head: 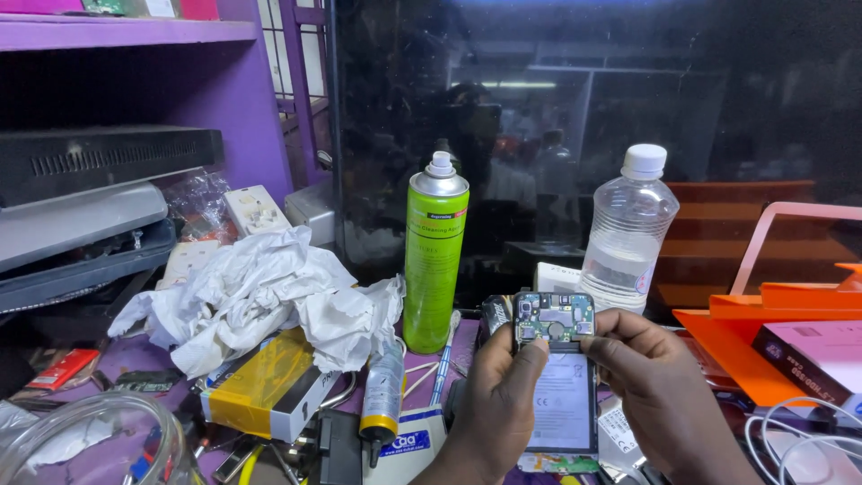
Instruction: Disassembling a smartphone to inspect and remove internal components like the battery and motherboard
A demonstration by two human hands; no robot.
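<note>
Both hands point(575, 377) grip opened phone point(558, 377) | cluttered purple bench point(462, 337) | dark glass wall point(557, 108) behind

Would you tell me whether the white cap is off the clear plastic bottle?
No, the white cap sits on the neck of the clear plastic bottle.

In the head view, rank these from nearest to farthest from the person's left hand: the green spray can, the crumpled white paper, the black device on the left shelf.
Measured from the left hand, which holds the opened phone:
1. Green spray can, standing just up and left of the hand.
2. Crumpled white paper, heaped farther left on the bench.
3. Black device, on the shelf at the far left edge.
</note>
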